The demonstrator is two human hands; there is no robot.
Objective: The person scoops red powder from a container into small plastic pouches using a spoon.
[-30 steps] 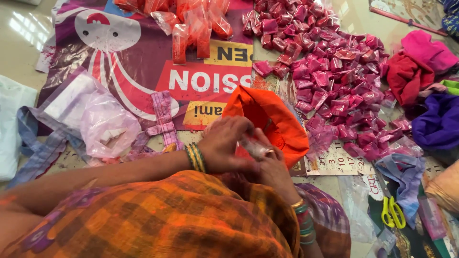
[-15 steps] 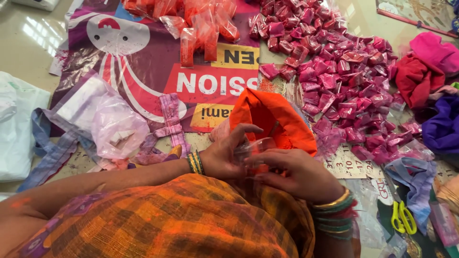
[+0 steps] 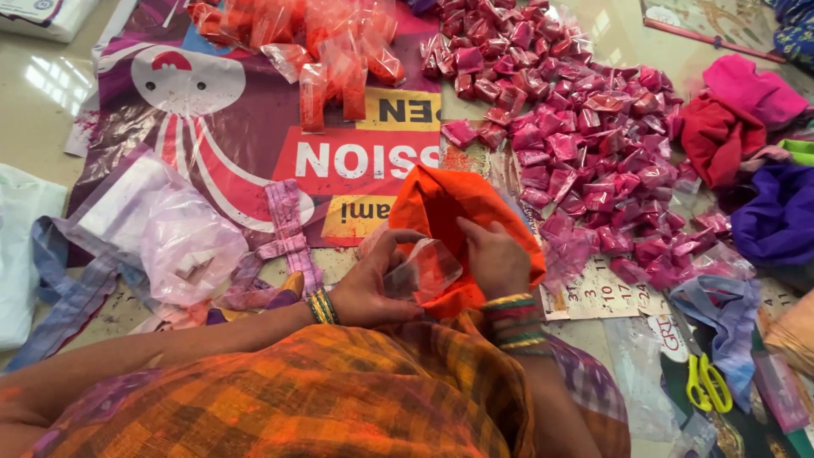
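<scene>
One small clear bag [image 3: 424, 270], tilted, pinched by fingers of left hand [image 3: 369, 284] and right hand [image 3: 496, 259] over one orange cloth [image 3: 449, 212].

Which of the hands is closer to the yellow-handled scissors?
Right. The right hand is nearer the yellow-handled scissors, which lie off to its right; the left hand sits farther away, beyond the right.

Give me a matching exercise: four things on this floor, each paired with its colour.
Things:
1. scissors
2. heap of small filled packets
3. cloth bag by the hands
4. bundle of cloth at the right edge

Colours:
A. purple
B. orange
C. yellow handles
D. pink

Pairs: 1-C, 2-D, 3-B, 4-A
</scene>
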